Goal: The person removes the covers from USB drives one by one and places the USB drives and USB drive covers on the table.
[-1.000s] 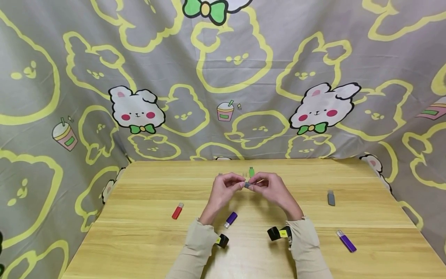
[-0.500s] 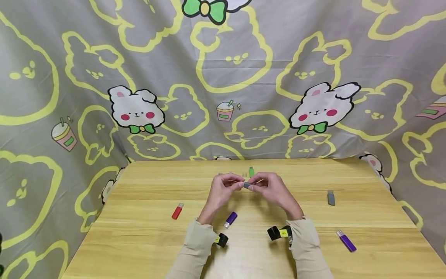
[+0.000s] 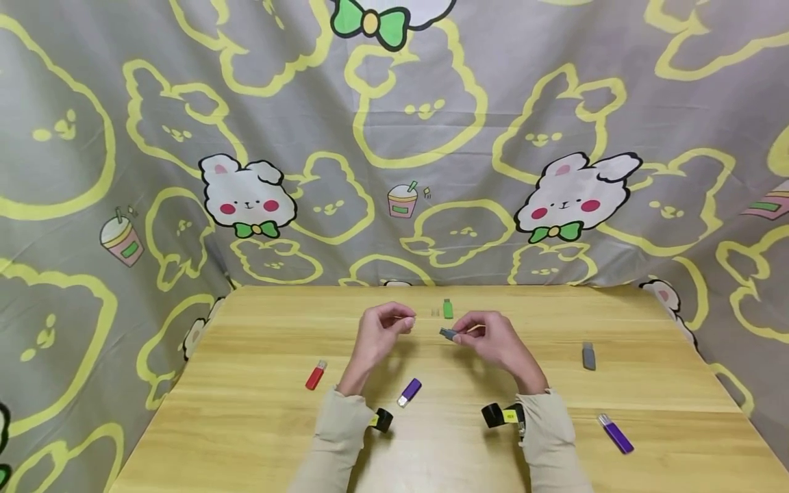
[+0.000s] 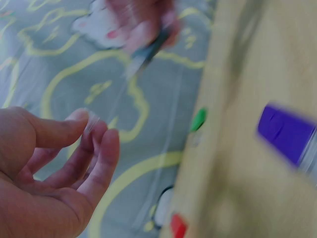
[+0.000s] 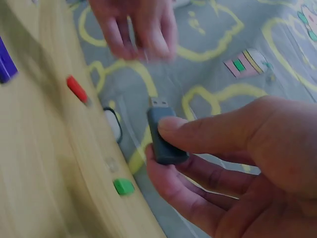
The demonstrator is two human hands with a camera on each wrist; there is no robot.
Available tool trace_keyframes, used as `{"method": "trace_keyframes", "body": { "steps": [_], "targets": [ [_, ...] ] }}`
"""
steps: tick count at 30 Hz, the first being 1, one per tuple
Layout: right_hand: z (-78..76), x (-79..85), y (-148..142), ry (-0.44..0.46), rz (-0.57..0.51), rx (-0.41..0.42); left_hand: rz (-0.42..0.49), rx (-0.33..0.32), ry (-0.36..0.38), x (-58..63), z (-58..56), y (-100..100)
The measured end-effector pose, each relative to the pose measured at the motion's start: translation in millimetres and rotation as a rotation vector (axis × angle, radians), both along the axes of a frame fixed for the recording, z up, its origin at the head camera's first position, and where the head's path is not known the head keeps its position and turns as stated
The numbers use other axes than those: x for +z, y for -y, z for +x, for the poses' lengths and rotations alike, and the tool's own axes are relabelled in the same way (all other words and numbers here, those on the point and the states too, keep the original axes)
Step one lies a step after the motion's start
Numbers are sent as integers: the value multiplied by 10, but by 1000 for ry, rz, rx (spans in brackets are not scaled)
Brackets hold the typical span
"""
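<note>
My right hand (image 3: 496, 337) pinches a grey USB stick (image 5: 167, 151) between thumb and fingers, its bare metal plug pointing toward the other hand. To the left, my left hand (image 3: 383, 327) pinches a small clear cap (image 4: 91, 120) between thumb and fingertips. A gap separates the two hands above the table. Just beyond the right hand lies a green USB stick (image 3: 448, 309), with small clear caps (image 3: 435, 313) beside it. A purple USB stick (image 3: 409, 392) lies on the table between the forearms.
Left of the hands is a red USB stick (image 3: 316, 375). On the right lie another grey USB stick (image 3: 589, 357) and a second purple one (image 3: 616, 434). The wooden table (image 3: 259, 424) ends at a patterned curtain (image 3: 345, 123).
The hands, earlier together at the grey USB stick, have moved apart. The clear cap is off the stick and in the left hand; the right hand keeps the stick, its plug now showing.
</note>
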State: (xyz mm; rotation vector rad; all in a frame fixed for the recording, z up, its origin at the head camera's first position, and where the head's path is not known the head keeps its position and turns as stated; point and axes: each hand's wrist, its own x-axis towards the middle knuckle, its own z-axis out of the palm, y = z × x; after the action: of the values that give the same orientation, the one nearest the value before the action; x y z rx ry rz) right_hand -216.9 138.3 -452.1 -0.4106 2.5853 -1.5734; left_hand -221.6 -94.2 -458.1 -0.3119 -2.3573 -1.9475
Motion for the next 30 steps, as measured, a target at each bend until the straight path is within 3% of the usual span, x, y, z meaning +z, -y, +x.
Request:
{"method": "trace_keyframes", "body": {
  "steps": [7, 12, 22, 30],
  "targets": [
    [-19, -29, -92, -3, -16, -5, 3, -60, 17, -7, 0, 0],
    [-46, -64, -111, -25, -6, -28, 0, -46, 25, -16, -2, 4],
    [-213, -162, -312, -7, 17, -225, -7, -11, 32, 1, -8, 28],
    [-507, -245, -354, 51, 27, -335, -5, -38, 34, 300, 160, 18]
  ]
}}
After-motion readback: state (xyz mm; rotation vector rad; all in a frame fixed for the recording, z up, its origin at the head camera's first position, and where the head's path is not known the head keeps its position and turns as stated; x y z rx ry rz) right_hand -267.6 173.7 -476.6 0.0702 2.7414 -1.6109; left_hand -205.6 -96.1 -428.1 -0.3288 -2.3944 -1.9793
